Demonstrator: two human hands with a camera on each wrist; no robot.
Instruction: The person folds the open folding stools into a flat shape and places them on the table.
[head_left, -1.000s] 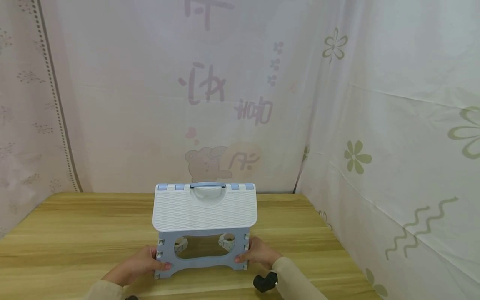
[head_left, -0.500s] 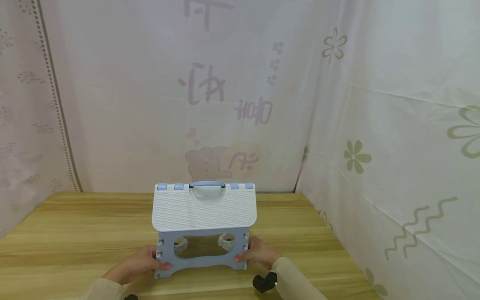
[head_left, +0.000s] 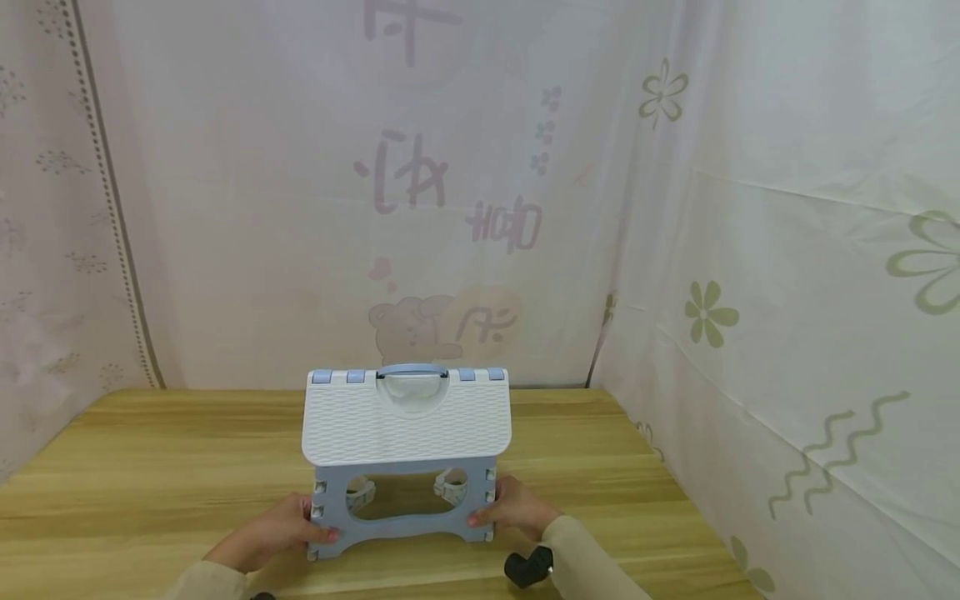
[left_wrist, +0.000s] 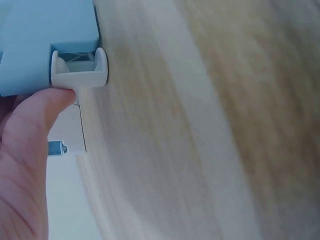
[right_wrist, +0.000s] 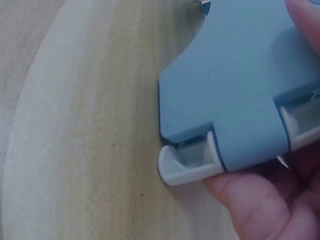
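Observation:
A folding step stool (head_left: 405, 425) stands on the wooden table, its white woven-texture top tilted toward me and a blue handle at the upper edge. Below the top, its blue front leg panel has a wide cut-out with white hinged parts showing through. My left hand (head_left: 281, 529) grips the panel's left edge low down, thumb on the front face. At the opposite edge my right hand (head_left: 517, 507) holds on in the same way. Up close in the right wrist view, fingers curl behind the blue panel (right_wrist: 215, 90) beside its white hinge pieces. The left wrist view shows a blue corner (left_wrist: 50, 35) against the fingers.
The wood-grain table (head_left: 187, 450) spreads around the stool. A pale printed curtain (head_left: 300, 208) hangs behind it, and another flowered curtain (head_left: 810, 292) closes off the right side. A black strap piece (head_left: 528, 567) sits by my right sleeve.
Both hands keep their hold on the stool, which stays in place. The head view has shifted only very slightly.

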